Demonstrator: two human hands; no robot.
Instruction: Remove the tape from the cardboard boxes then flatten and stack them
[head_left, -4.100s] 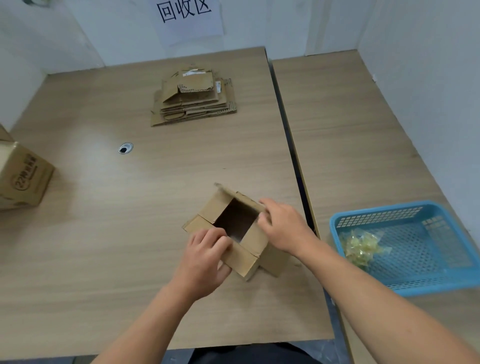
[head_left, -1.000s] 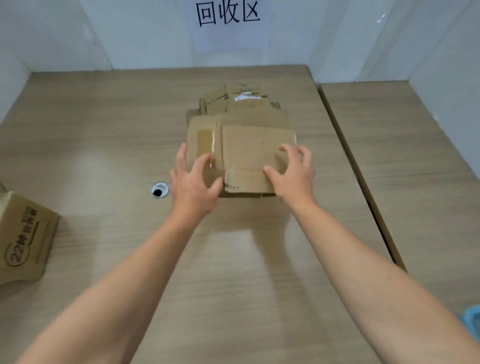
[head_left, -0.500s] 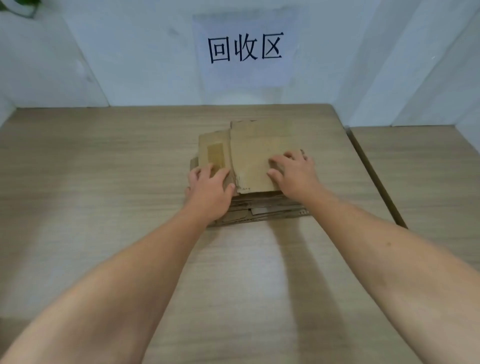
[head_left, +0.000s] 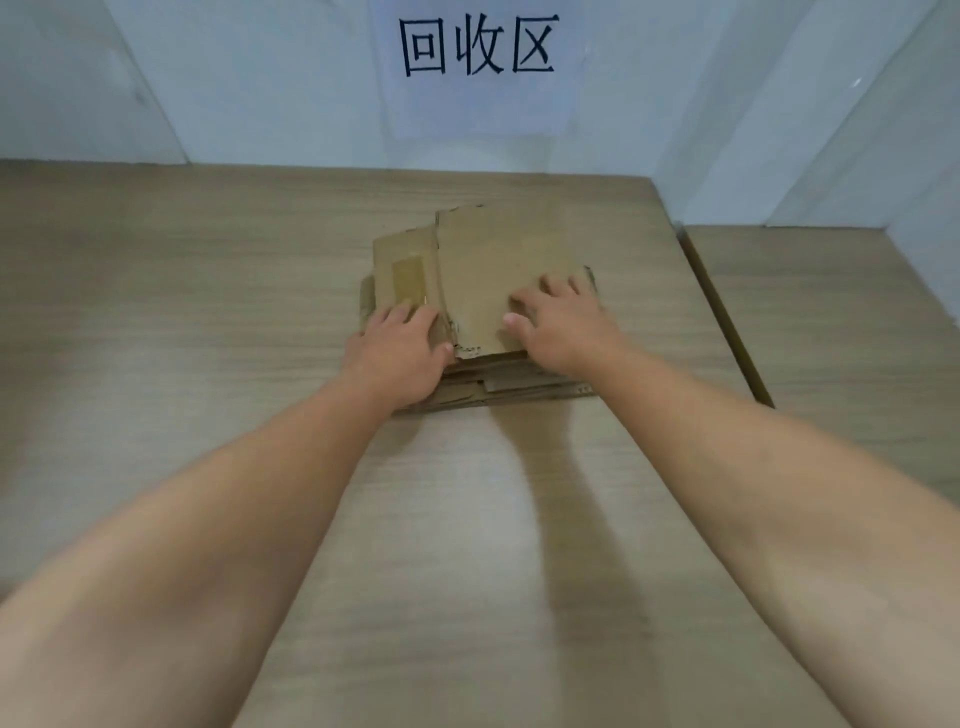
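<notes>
Set down now rather than carried, the flattened box has gone from hanging just over the pile a second ago to lying on top of it, and both hands have followed it down and settled on it. Nearest the camera, two bare forearms reach forward over the worktop. The left hand lies flat, fingers straight, on the near left corner of the flattened box, its fingertips touching the narrower left panel. The right hand is spread, palm down, on the near right part of the wide panel. Neither hand grips anything; both seem to be pressing the sheet flat and squaring it up. The flattened box sits directly under both palms, and its far half lies uncovered beyond the fingertips. Beneath it the stack shows as layered cardboard edges along the near side, poking out slightly under the wrists, so the top sheet is not quite flush with the ones below. On the left panel, just past the left fingertips, is a paler rectangular patch; whether it is leftover tape or only a mark where tape was, I cannot tell. By my reading this box is as good as done: opened, flattened and added to the pile, with only a final press or nudge left. The printed box seen at the left edge a second ago is out of view, so that one probably remains to be dealt with. Past the stack, a paper sign with three characters hangs on the wall.
</notes>
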